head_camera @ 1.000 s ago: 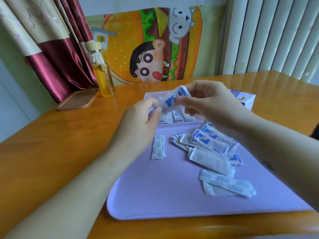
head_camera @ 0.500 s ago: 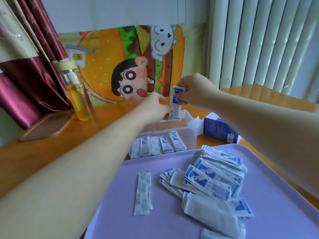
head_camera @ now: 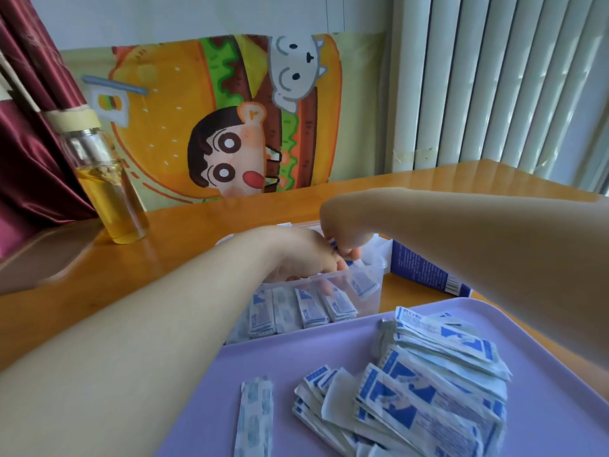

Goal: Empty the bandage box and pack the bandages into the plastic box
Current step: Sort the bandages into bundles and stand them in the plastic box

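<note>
Head view: the right hand point(head_camera: 346, 232) pinches a wrapped bandage point(head_camera: 361, 282), long axis near upright, its lower end inside the three-o'clock end of the clear plastic box point(head_camera: 290, 281) at twelve o'clock of the purple tray point(head_camera: 296, 351), while the left hand point(head_camera: 296, 255) curls alongside, grip unclear.

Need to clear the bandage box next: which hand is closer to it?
Right. The right hand is over the end of the plastic box beside the bandage box; the left hand reaches into the plastic box, farther away.
</note>
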Motion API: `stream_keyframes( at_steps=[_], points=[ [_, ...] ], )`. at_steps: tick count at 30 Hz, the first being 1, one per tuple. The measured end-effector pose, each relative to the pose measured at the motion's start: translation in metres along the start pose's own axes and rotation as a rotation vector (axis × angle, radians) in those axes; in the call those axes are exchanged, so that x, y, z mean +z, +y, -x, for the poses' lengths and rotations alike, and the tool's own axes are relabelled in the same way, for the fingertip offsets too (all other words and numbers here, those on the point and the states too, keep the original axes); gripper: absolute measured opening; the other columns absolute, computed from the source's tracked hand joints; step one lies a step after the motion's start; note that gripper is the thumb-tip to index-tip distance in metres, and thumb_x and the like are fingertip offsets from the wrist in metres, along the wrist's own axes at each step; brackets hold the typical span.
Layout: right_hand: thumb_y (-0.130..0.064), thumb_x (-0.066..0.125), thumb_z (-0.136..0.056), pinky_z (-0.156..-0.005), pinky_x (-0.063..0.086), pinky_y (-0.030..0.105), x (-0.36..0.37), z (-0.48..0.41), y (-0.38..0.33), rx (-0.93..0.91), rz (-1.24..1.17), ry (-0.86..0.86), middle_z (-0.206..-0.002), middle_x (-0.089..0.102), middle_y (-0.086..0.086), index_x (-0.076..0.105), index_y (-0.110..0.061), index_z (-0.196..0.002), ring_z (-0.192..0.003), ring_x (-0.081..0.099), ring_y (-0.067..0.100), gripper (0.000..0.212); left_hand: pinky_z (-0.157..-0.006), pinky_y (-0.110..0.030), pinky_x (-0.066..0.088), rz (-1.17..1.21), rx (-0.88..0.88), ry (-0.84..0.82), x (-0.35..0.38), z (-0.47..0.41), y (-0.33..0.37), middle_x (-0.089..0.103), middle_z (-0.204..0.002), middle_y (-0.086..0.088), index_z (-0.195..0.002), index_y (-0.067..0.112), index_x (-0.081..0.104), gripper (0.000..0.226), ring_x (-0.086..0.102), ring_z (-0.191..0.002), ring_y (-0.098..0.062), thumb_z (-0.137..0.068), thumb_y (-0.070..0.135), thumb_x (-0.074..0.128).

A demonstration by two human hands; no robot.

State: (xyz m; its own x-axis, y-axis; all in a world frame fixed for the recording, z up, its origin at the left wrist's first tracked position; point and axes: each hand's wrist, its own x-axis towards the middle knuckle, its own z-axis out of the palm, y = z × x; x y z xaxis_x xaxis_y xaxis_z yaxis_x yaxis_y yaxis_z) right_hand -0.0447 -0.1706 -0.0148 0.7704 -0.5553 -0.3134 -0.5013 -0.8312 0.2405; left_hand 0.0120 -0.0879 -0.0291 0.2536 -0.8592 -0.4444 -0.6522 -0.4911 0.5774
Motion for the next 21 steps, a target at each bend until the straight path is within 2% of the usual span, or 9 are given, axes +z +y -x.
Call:
stream_keyframes(
  at_steps=[3,6,8,10,12,14,16,19,21],
  points=[
    [-0.01,0.052,-0.091,-0.066,0.041,0.018,0.004,0.001,-0.006,-0.058,0.116,-0.023,-0.063,0.046,-0.004,0.048,-0.017,-0.06,-0.066,0.044,0.016,0.032,-0.064,-0.013,0.05,-0.064,-0.005,-0.058,0.002,-0.001,0.001,0.063,-0.106,0.01,-0.105,0.015,0.062,0.016,0.062,-0.096,-0.012,-0.094,0.013,0.05],
    [-0.008,0.058,-0.089,-0.047,0.038,0.012,0.008,0.005,-0.012,-0.136,0.24,0.037,-0.067,0.04,-0.006,0.055,-0.017,-0.083,-0.064,0.043,0.014,0.011,-0.079,-0.02,0.046,-0.069,-0.016,-0.053,0.003,0.002,0.001,0.067,-0.117,0.001,-0.11,0.014,0.065,0.024,0.063,-0.107,-0.013,-0.096,0.02,0.047],
    [-0.008,0.06,-0.087,-0.063,0.04,0.021,0.009,0.007,-0.012,-0.114,0.226,0.062,-0.072,0.042,-0.004,0.059,-0.016,-0.109,-0.078,0.046,0.018,0.023,-0.086,-0.021,0.045,-0.088,-0.009,-0.048,0.003,0.002,0.0,0.067,-0.117,0.001,-0.111,0.013,0.066,0.028,0.062,-0.11,-0.012,-0.096,0.023,0.045],
    [-0.009,0.06,-0.087,-0.075,0.04,0.027,0.008,0.008,-0.01,-0.102,0.149,0.07,-0.08,0.052,-0.002,0.06,-0.011,-0.115,-0.085,0.05,0.02,0.028,-0.082,-0.021,0.049,-0.083,0.001,-0.059,0.001,0.002,-0.001,0.07,-0.107,0.004,-0.117,0.015,0.064,0.028,0.064,-0.106,-0.012,-0.095,0.023,0.05],
    [-0.01,0.06,-0.087,-0.066,0.042,0.023,0.003,0.011,-0.004,-0.11,0.061,0.095,-0.085,0.06,0.001,0.062,-0.007,-0.114,-0.073,0.053,0.017,0.027,-0.068,-0.018,0.049,-0.052,0.008,-0.052,-0.003,0.002,-0.004,0.072,-0.088,0.008,-0.116,0.018,0.064,0.025,0.066,-0.097,-0.014,-0.092,0.022,0.056],
    [-0.012,0.06,-0.087,-0.051,0.038,0.02,-0.008,0.016,0.004,-0.147,-0.037,0.167,-0.071,0.055,-0.001,0.063,-0.006,-0.108,-0.057,0.048,0.011,0.022,-0.063,-0.016,0.047,-0.003,-0.028,0.02,-0.011,0.003,-0.01,0.073,-0.081,0.007,-0.093,0.017,0.072,0.016,0.068,-0.082,-0.007,-0.09,0.014,0.057],
    [-0.016,0.059,-0.088,-0.045,0.035,0.016,-0.017,0.018,0.008,-0.186,-0.011,0.224,-0.072,0.056,-0.001,0.064,-0.005,-0.11,-0.055,0.045,0.009,0.025,-0.059,-0.015,0.046,0.052,-0.053,0.07,-0.02,0.004,-0.018,0.071,-0.079,0.003,-0.084,0.013,0.071,0.021,0.066,-0.072,-0.005,-0.089,0.005,0.052],
    [-0.025,0.047,-0.095,-0.04,0.034,0.005,-0.02,0.013,0.002,-0.179,-0.045,0.221,-0.086,0.054,0.009,0.058,-0.002,-0.125,-0.06,0.035,0.012,0.039,-0.082,-0.027,0.049,0.248,-0.018,0.049,-0.029,0.009,-0.028,0.071,-0.101,-0.005,-0.102,0.011,0.063,0.016,0.067,-0.097,-0.018,-0.089,0.006,0.054],
    [-0.025,0.048,-0.094,-0.04,0.03,0.01,-0.019,0.005,-0.001,-0.164,-0.181,0.175,-0.082,0.048,0.003,0.058,0.0,-0.123,-0.06,0.036,0.014,0.04,-0.086,-0.03,0.049,0.364,0.033,0.026,-0.029,0.013,-0.032,0.072,-0.105,-0.007,-0.101,0.017,0.063,0.017,0.067,-0.099,-0.02,-0.089,0.006,0.057]
  ],
)
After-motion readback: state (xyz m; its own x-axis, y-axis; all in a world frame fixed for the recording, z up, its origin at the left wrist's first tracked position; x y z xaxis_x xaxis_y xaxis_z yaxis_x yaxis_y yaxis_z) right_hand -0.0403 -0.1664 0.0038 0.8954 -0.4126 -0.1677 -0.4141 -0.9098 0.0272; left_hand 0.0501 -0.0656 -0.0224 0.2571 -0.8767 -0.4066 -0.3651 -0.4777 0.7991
